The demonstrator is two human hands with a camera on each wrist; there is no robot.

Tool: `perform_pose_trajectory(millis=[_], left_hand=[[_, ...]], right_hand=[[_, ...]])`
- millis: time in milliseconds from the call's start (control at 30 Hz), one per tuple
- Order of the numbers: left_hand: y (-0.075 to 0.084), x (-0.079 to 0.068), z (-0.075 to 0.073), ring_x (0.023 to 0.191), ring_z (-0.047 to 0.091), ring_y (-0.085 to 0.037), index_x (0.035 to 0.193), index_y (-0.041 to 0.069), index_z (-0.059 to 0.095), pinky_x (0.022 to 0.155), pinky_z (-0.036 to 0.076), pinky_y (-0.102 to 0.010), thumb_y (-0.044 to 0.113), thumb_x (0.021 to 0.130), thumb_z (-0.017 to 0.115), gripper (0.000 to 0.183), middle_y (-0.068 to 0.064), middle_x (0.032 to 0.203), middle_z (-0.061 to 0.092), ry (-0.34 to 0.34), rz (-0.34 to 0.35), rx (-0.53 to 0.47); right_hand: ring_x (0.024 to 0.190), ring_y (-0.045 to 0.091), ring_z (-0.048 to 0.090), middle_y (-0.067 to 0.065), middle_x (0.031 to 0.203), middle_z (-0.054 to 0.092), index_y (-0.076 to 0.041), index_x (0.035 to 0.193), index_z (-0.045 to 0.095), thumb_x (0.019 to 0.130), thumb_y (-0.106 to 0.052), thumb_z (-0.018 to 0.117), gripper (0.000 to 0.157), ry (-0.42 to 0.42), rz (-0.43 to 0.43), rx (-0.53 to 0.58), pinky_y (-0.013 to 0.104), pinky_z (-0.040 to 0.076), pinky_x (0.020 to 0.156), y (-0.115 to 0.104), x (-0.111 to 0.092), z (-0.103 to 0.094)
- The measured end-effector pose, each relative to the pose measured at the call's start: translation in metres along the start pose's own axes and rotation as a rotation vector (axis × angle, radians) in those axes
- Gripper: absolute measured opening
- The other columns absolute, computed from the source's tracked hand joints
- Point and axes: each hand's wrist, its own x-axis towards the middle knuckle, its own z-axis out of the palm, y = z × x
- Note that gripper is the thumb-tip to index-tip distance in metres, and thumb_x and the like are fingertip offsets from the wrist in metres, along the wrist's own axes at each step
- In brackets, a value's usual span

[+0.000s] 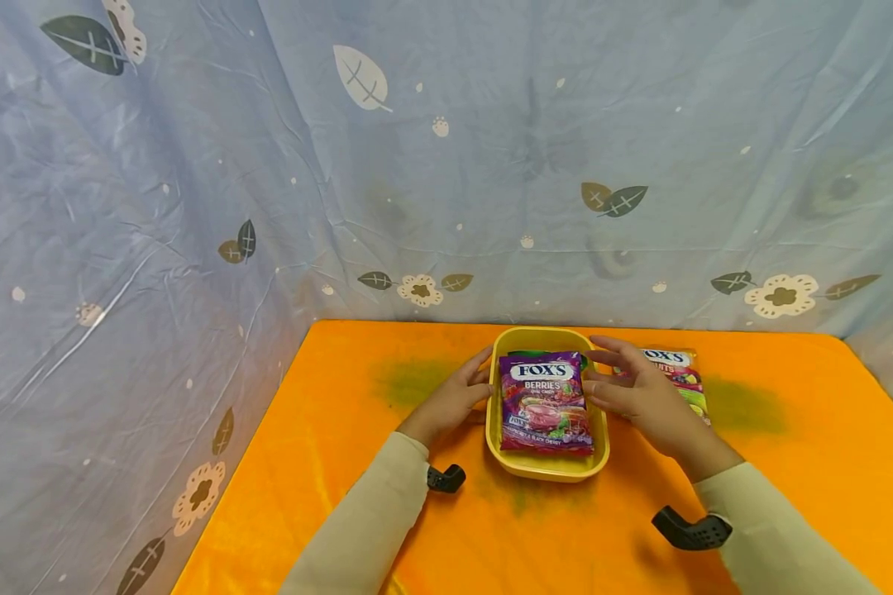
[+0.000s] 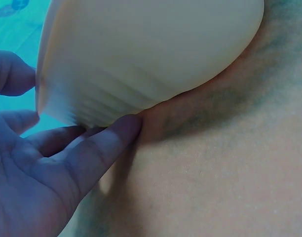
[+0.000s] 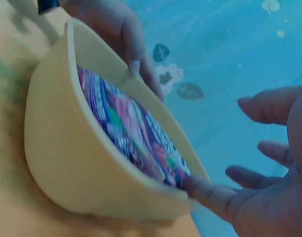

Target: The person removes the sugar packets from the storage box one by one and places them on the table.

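A yellow plastic tub [image 1: 547, 473] stands on the orange-covered table. Inside it lies a purple FOX'S Berries candy bag [image 1: 543, 405], with a green packet [image 1: 528, 354] partly showing behind its top edge. My left hand [image 1: 450, 405] is at the tub's left side, its fingertips [image 2: 127, 123] touching the outer wall and rim. Over at the right rim is my right hand [image 1: 636, 397], fingers spread, one fingertip [image 3: 193, 183] right at the rim beside the bag. Neither hand's fingers are curled round the tub.
Partly covered by my right hand, another FOX'S candy bag [image 1: 688, 380] lies on the table right of the tub. A pale blue patterned cloth [image 1: 491, 165] hangs behind and at the left. Each sleeve carries a black wrist mount [image 1: 692, 529].
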Motion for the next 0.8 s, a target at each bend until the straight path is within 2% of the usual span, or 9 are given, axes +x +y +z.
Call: perform_pose_trajectory(millis=[233, 467, 700, 800], left_hand=[[-0.003, 0.002, 0.000, 0.128, 0.067, -0.034, 0.174, 0.038, 0.031, 0.098, 0.059, -0.053, 0.016, 0.108, 0.060, 0.075, -0.005, 0.170, 0.043, -0.007, 0.004, -0.008], [-0.004, 0.002, -0.001, 0.128, 0.067, -0.035, 0.174, 0.036, 0.030, 0.097, 0.060, -0.052, 0.015, 0.109, 0.059, 0.074, -0.005, 0.171, 0.042, -0.010, 0.010, -0.009], [-0.005, 0.003, -0.002, 0.129, 0.067, -0.035, 0.174, 0.037, 0.032, 0.097, 0.060, -0.052, 0.016, 0.109, 0.060, 0.074, -0.005, 0.170, 0.043, -0.009, 0.009, -0.015], [-0.006, 0.003, -0.002, 0.129, 0.067, -0.035, 0.173, 0.038, 0.032, 0.098, 0.060, -0.053, 0.016, 0.108, 0.060, 0.074, -0.004, 0.170, 0.044, -0.006, 0.010, -0.014]], right_hand=[[0.153, 0.060, 0.028, 0.030, 0.172, 0.023, -0.006, 0.173, 0.021, 0.108, -0.017, 0.071, 0.083, -0.015, 0.026, -0.066, 0.064, 0.044, 0.109, -0.006, 0.005, 0.014], [0.153, 0.064, 0.018, 0.028, 0.175, 0.018, -0.009, 0.174, 0.020, 0.109, -0.023, 0.070, 0.083, -0.020, 0.097, -0.159, 0.073, 0.035, 0.113, -0.014, 0.013, 0.031], [0.146, 0.054, 0.044, 0.027, 0.163, 0.040, -0.009, 0.172, 0.027, 0.109, -0.019, 0.070, 0.078, 0.019, 0.098, -0.201, 0.071, 0.038, 0.114, -0.008, 0.020, 0.044], [0.143, 0.052, 0.048, 0.027, 0.161, 0.042, -0.009, 0.171, 0.029, 0.108, -0.019, 0.070, 0.076, 0.040, 0.109, -0.206, 0.069, 0.042, 0.112, -0.005, 0.021, 0.046]])
